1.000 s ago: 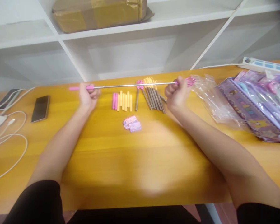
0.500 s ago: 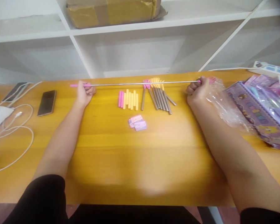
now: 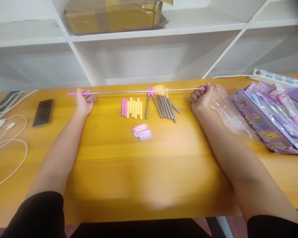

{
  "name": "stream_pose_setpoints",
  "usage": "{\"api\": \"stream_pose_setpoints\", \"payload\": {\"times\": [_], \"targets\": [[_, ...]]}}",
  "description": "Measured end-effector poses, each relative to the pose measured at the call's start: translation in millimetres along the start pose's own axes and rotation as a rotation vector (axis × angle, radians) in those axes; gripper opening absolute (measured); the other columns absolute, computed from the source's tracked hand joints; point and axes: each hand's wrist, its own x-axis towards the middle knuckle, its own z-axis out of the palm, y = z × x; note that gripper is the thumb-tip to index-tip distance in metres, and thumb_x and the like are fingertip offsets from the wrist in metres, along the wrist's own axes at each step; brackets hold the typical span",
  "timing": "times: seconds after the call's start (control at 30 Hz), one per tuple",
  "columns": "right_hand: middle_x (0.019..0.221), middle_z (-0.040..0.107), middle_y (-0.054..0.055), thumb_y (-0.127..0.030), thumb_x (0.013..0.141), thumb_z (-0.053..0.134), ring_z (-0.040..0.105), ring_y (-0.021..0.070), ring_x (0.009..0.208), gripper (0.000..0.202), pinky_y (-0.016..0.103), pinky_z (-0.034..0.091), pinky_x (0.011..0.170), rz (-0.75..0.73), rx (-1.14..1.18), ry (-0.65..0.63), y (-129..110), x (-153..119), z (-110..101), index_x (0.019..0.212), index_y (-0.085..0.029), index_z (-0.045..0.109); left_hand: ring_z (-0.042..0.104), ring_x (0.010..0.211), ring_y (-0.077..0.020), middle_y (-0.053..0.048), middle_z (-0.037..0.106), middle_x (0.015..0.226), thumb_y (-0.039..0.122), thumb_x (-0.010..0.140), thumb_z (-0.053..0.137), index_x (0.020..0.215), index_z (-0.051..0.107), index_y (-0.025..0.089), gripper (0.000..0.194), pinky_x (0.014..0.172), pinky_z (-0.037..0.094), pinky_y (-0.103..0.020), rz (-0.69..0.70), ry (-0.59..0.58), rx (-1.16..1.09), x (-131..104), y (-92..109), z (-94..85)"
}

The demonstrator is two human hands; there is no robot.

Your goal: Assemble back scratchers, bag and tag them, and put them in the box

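A long telescopic back scratcher (image 3: pixel 139 91), drawn out to a thin metal rod, spans the space between my hands. My left hand (image 3: pixel 85 102) is wrapped round its pink handle. Around the pink claw end, my right hand (image 3: pixel 201 96) is closed, with the claw's tips showing past it. Beyond the middle of the table lie several collapsed back scratchers (image 3: pixel 165 104) with pink or yellow claws and metal shafts. To their left are pink grip tubes (image 3: pixel 124 107) and yellow grip tubes (image 3: pixel 134 108) in a row. Small printed cards (image 3: pixel 144 135) overlap in front of them.
At right, a purple printed box (image 3: pixel 265 122) holds wrapped items, beside clear plastic bags (image 3: pixel 229 110) and a power strip (image 3: pixel 280 79). A phone (image 3: pixel 43 112) and white cables (image 3: pixel 24 145) lie left. White shelving (image 3: pixel 149 59) with a cardboard box (image 3: pixel 111 16) stands behind the table (image 3: pixel 144 185).
The view has shifted, so the whole scene sits slightly further left. Both hands keep hold of the stretched back scratcher, and its length looks about the same.
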Motion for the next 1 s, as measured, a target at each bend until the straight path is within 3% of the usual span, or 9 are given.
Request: {"api": "stream_pose_setpoints", "payload": {"times": [0.13,0.3,0.5,0.6,0.67,0.77,0.87,0.93,1.0], "targets": [[0.060,0.011,-0.010,-0.055,0.105,0.066,-0.001,0.0176,0.062,0.061,0.037,0.003,0.057,0.000,0.002,0.046,1.0,2.9,-0.5,0.071,-0.028,0.022,0.024,0.042,-0.0109,0.006,0.020,0.052,0.031,0.094,0.056,0.063,0.025,0.024,0.044,0.045,0.028,-0.026,0.017,0.018,0.008,0.0,-0.1,1.5],[0.057,0.017,-0.011,-0.052,0.100,0.076,0.000,0.0172,0.065,0.063,0.039,0.007,0.061,0.004,0.011,0.037,1.0,0.3,-0.3,0.071,-0.029,0.025,0.030,0.045,-0.0112,0.003,0.027,0.056,0.030,0.094,0.054,0.060,0.029,0.023,0.043,0.047,0.030,-0.025,0.018,0.005,0.039,0.6,-2.0,4.6],[0.059,0.016,-0.011,-0.027,0.113,0.039,0.005,0.0150,0.058,0.042,0.038,0.005,0.060,-0.036,0.004,0.167,-2.5,-4.8,4.7,0.072,-0.027,0.033,0.027,0.047,-0.0124,0.002,0.025,0.055,0.039,0.100,0.047,0.061,0.028,0.023,0.046,0.047,0.030,-0.025,-0.010,-0.061,0.054,-9.9,2.9,10.9],[0.061,0.021,-0.010,-0.019,0.112,0.033,0.008,0.0126,0.054,0.042,0.036,0.006,0.058,-0.079,0.019,0.229,-8.3,-4.1,7.3,0.071,-0.026,0.033,0.026,0.047,-0.0118,0.002,0.025,0.055,0.039,0.103,0.045,0.061,0.026,0.022,0.048,0.048,0.031,-0.024,0.011,-0.060,0.036,-18.5,7.1,23.0],[0.062,0.023,-0.010,-0.017,0.111,0.034,0.011,0.0113,0.052,0.041,0.034,0.007,0.057,-0.092,0.024,0.234,-10.1,-15.1,17.1,0.070,-0.026,0.033,0.027,0.048,-0.0118,0.002,0.024,0.056,0.039,0.104,0.046,0.061,0.025,0.022,0.050,0.048,0.030,-0.024,0.017,-0.054,0.031,-31.1,2.5,40.4],[0.060,0.023,-0.009,-0.032,0.111,0.049,0.017,0.0104,0.051,0.044,0.030,0.009,0.053,-0.084,0.031,0.147,-5.0,-69.7,49.4,0.069,-0.025,0.034,0.027,0.048,-0.0122,0.002,0.025,0.057,0.042,0.103,0.051,0.058,0.025,0.022,0.056,0.047,0.028,-0.026,0.003,-0.074,0.036,-74.5,-23.2,80.0],[0.061,0.028,-0.007,-0.063,0.102,0.065,0.024,0.0110,0.051,0.058,0.028,0.017,0.050,-0.027,0.053,-0.126,5.7,-160.8,86.6,0.070,-0.025,0.035,0.032,0.052,-0.0143,0.001,0.026,0.058,0.051,0.100,0.054,0.056,0.031,0.023,0.057,0.050,0.030,-0.028,0.036,-0.189,0.094,-142.7,-60.2,117.7],[0.060,0.021,-0.008,-0.079,0.097,0.063,0.021,0.0114,0.050,0.068,0.028,0.019,0.048,0.087,0.048,-0.255,11.5,-216.5,101.3,0.070,-0.026,0.032,0.029,0.052,-0.0150,0.002,0.024,0.057,0.054,0.094,0.057,0.057,0.034,0.023,0.053,0.050,0.028,-0.030,0.019,-0.344,0.133,-183.0,-78.4,131.2],[0.060,0.016,-0.008,-0.090,0.092,0.060,0.018,0.0116,0.049,0.075,0.028,0.018,0.046,0.183,0.036,-0.322,15.0,-252.7,104.9,0.068,-0.026,0.027,0.026,0.053,-0.0150,0.002,0.021,0.058,0.054,0.088,0.062,0.058,0.031,0.023,0.052,0.051,0.025,-0.031,0.017,-0.405,0.157,-207.0,-87.5,134.6]]}}
